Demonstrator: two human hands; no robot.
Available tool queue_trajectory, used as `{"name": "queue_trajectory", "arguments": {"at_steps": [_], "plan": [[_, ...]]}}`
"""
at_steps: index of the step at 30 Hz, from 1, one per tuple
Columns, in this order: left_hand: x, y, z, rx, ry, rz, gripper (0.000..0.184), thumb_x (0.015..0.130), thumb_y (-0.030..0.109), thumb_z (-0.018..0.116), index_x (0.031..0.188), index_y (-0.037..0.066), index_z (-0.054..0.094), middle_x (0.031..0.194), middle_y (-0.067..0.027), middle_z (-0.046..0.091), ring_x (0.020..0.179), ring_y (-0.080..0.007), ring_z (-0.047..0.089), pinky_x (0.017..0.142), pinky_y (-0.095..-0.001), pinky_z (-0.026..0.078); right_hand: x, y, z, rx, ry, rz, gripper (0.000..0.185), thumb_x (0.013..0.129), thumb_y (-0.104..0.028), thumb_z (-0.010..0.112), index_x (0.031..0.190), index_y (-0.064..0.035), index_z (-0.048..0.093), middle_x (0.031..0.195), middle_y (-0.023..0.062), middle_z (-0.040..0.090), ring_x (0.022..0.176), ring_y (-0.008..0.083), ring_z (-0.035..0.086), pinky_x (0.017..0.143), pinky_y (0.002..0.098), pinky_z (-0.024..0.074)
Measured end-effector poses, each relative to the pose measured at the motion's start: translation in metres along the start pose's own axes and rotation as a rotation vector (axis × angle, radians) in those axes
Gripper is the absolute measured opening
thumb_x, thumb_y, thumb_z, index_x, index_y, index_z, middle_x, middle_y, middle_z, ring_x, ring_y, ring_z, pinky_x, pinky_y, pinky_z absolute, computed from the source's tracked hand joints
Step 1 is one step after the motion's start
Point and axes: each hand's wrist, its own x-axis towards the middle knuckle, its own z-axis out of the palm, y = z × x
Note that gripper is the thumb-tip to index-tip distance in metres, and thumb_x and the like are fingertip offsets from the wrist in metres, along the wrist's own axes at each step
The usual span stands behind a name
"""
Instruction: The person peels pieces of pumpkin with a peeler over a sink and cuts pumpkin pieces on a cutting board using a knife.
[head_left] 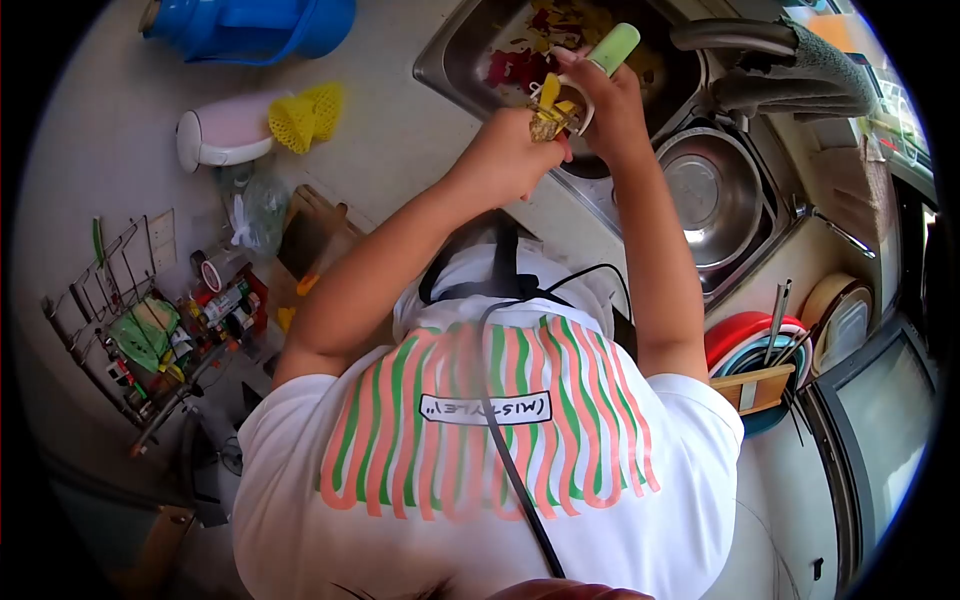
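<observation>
My left hand (520, 150) is closed around a partly peeled vegetable (548, 122) with rough brown skin and yellow strips; its exact kind is unclear. My right hand (612, 105) grips a peeler (614, 48) with a light green handle and a pale curved head. The peeler's head is against or just beside the vegetable. Both hands meet over the near edge of a steel sink basin (450, 60). Inside that basin lie yellow peelings (572, 22) and dark red scraps (518, 70). Fingers hide part of the vegetable.
A steel bowl (700, 190) sits in the second basin. The faucet (730, 35) has a grey cloth over it. On the counter are a blue jug (250, 30), a pink-white container (235, 130) and yellow netting (305, 115). Colored basins (745, 335) stand at right, a wire rack (130, 300) at left.
</observation>
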Motion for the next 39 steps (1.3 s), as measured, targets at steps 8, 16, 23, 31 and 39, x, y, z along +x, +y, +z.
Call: {"name": "queue_trajectory", "arguments": {"at_steps": [8,16,23,31,39], "plan": [[-0.003,0.010,-0.017,-0.054,0.086,0.050,0.010,0.082,0.008,0.056,0.089,0.001,0.057,0.058,0.0022,0.046,0.044,-0.0046,0.041,0.042,-0.0211,0.033,0.059,0.065,-0.128,-0.938,0.219,-0.169,0.031,0.081,-0.028,0.072,0.091,-0.0012,0.063,0.075,0.0067,0.065,0.063,0.0141,0.060,0.055,0.0320,0.0468],[0.013,-0.002,-0.008,-0.104,-0.038,-0.115,0.014,0.083,0.011,0.056,0.073,0.003,0.052,0.054,0.0020,0.043,0.044,-0.0064,0.038,0.041,-0.0238,0.028,0.002,-0.001,0.007,-0.123,-0.070,-0.088,0.016,0.083,-0.017,0.070,0.085,-0.0044,0.060,0.080,0.0040,0.065,0.070,0.0103,0.059,0.063,0.0247,0.0461],[0.011,-0.023,-0.008,-0.045,0.029,-0.079,0.017,0.087,0.013,0.052,0.073,0.003,0.051,0.054,0.0012,0.043,0.043,-0.0071,0.037,0.040,-0.0251,0.028,0.017,0.016,0.004,0.093,-0.146,0.123,0.018,0.085,-0.019,0.067,0.088,-0.0028,0.060,0.080,0.0054,0.065,0.070,0.0130,0.060,0.065,0.0265,0.0477],[0.002,-0.018,-0.021,-0.055,-0.041,-0.115,0.006,0.085,0.008,0.050,0.082,0.003,0.050,0.059,0.0014,0.046,0.043,-0.0059,0.038,0.040,-0.0229,0.029,0.048,0.053,-0.018,0.220,0.184,0.134,0.022,0.083,-0.021,0.068,0.091,-0.0015,0.060,0.085,0.0085,0.063,0.075,0.0163,0.062,0.060,0.0270,0.0474],[-0.011,-0.007,-0.028,-0.218,-0.007,0.106,0.028,0.100,0.038,0.045,0.101,0.011,0.052,0.088,0.0015,0.050,0.080,-0.0065,0.044,0.072,-0.0228,0.036,0.048,0.037,-0.096,-0.422,0.148,0.082,0.027,0.091,-0.023,0.057,0.104,-0.0002,0.058,0.086,0.0106,0.064,0.077,0.0190,0.063,0.064,0.0272,0.0511]]}}
